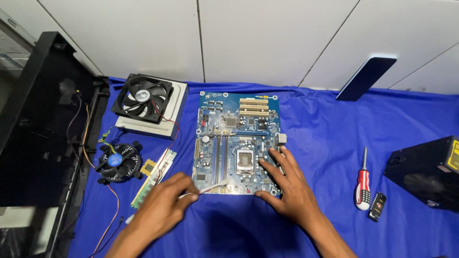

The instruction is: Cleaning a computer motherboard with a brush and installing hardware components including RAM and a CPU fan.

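Two hands worked at a blue rectangular circuit board lying flat on the wide blue cloth.
The right hand rested on the board's near right corner with fingers spread; the left hand pinched a thin white brush, its tip touching the board's near edge.

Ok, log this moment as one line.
left hand: holds white brush | right hand: flat on blue motherboard | screwdriver: right, untouched

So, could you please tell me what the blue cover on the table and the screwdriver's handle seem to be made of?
The blue cover looks like woven fabric, matte: it lies in soft creases and folds. The screwdriver handle seems to be glossy plastic, red with white stripes, though it could be rubber-coated; its shaft looks like bare metal, thin and grey.
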